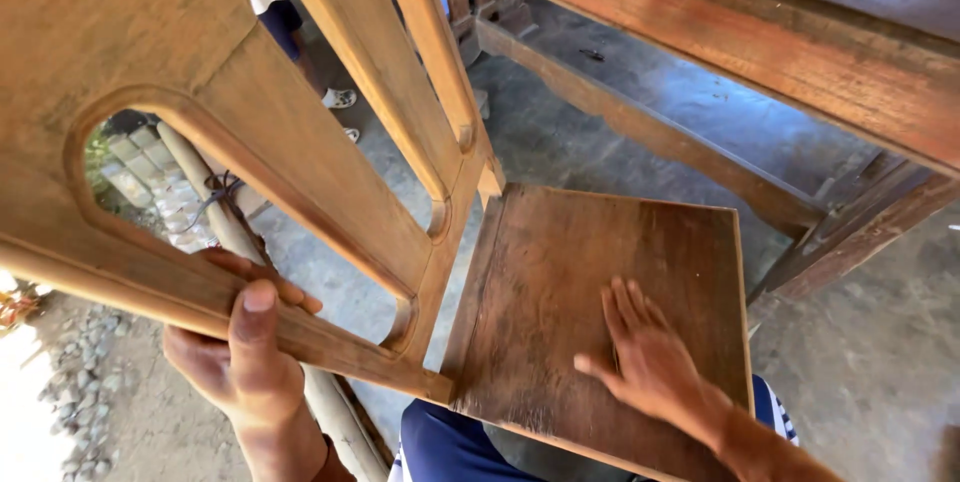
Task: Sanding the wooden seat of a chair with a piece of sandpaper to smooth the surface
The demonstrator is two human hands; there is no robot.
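Note:
A wooden chair lies tilted in front of me, its carved backrest [200, 72] filling the upper left and its flat seat [560, 272] at the centre. My left hand [245, 352] grips the lower rail of the backrest [330, 342], thumb on top and fingers underneath. My right hand [645, 357] lies flat on the seat, palm down, fingers spread and pointing away from me. The seat's near edge rests over my lap, in dark blue clothing [450, 447].
A large wooden table frame [760, 32] with a low stretcher rail [650, 127] stands at the upper right. Another person's legs and sandalled feet [338, 99] show through the backrest. A bamboo pole [225, 217] crosses the concrete floor [870, 342]; gravel [80, 372] lies at left.

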